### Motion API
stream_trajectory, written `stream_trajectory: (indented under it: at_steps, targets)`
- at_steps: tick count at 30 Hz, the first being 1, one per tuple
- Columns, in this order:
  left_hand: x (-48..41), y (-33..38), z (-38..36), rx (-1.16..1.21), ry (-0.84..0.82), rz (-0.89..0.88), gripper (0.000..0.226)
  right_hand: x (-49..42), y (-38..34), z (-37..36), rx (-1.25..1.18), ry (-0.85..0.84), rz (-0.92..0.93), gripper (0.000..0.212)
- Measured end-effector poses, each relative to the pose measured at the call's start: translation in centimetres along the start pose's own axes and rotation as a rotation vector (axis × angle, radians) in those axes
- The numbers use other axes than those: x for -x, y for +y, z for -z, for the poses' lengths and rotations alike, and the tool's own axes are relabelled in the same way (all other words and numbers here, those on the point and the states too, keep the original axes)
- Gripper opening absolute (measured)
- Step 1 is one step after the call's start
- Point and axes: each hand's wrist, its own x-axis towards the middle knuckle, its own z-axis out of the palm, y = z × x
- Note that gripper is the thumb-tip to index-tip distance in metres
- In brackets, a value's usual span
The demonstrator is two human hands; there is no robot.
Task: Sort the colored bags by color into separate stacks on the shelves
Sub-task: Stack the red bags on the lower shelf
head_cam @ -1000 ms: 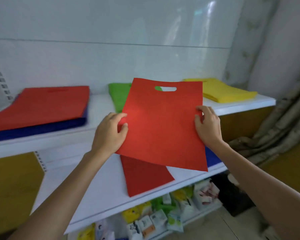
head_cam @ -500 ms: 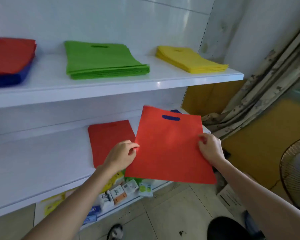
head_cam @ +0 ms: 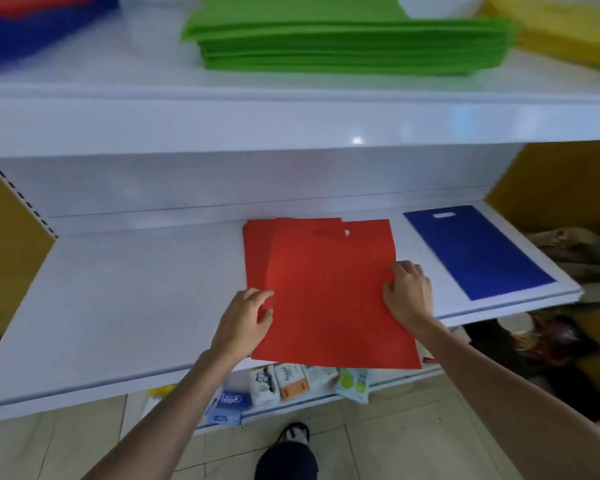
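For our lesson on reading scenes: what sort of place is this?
Probably a small shop: white slotted shelving, a green bag stack among colour-sorted piles, and small packaged goods on the lowest shelf.

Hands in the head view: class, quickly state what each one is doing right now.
Left hand: holds the top red bag by its left edge.
Right hand: holds the same bag's right edge.

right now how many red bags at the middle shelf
2: the top red bag, in the left hand and right hand; a second red bag beneath, peeking out left. Others may be hidden.
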Motion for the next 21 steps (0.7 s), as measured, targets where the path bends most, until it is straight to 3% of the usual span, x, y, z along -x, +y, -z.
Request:
stream_trajectory:
  at_steps: [7,10,13,18,21]
  targets:
    - [-3.4,-4.4,-1.1,-0.172,-0.050,0.121,0.049,-5.9,-3.0,-6.6,0.027,-0.111,0.139,0.048]
    - [-3.8,-4.9,-1.6,-0.229,-0.117,0.259,0.058,-6.6,-2.7,-8.3,0.103,-0.211,0.029,0.045]
    - [-3.9,-4.5,-2.2,-0.138,-0.103,0.300,0.053,-6.5,-2.6,-9.2,0.029,-0.233,-0.095,0.040]
    - [-4.1,-3.7,-3.0,-0.132,-0.020,0.334,0.048,-6.5,-2.0,-9.1,-0.084,-0.234,-0.033,0.043]
    - [-3.6,-2.8,-2.7,-0.145,-0.061,0.351,0.050,-5.4,-1.9,-8.1,-0.072,-0.251,-0.012,0.047]
